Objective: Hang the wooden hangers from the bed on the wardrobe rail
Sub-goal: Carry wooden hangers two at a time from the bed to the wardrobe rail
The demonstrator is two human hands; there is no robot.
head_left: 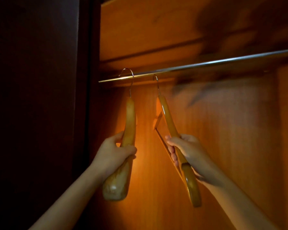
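I look up into a wooden wardrobe. A metal rail (206, 63) runs from lower left to upper right. My left hand (114, 154) grips a wide wooden hanger (130, 117) whose metal hook curls over the rail near its left end. My right hand (188, 150) holds a second wooden hanger (169, 123) with a crossbar; it is tilted, and its hook reaches up to the rail a little right of the first. Whether that hook sits fully over the rail I cannot tell.
A dark wardrobe door or side panel (40, 97) fills the left. The orange wooden back wall (223, 146) and a shelf (148, 30) above the rail enclose the space. The rail stretches bare to the right of both hangers.
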